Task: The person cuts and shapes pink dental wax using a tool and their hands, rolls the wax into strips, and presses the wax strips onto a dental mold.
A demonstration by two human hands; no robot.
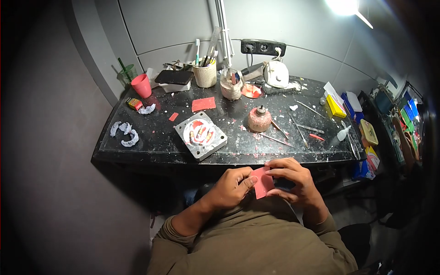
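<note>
Both my hands are just in front of the bench edge, holding a pink wax sheet (262,184) between them. My left hand (233,188) pinches its left side between thumb and fingers. On the other side, my right hand (295,179) grips the sheet's right edge with curved fingertips. Beyond the hands, a metal dental flask (208,149) lies on the bench, with white plaster and rows of teeth with pink and red around them inside. Behind it are a larger flat wax sheet (203,104) and a small wax piece (173,117).
A pink-stained spirit burner (260,121) stands mid-bench, with metal hand tools (299,129) to its right. White arch-shaped pieces (130,137) and a red cup (141,86) are at left. At the back stand a brush holder (204,74) and a plaster-smeared jar (230,87); a lamp (343,6) shines above.
</note>
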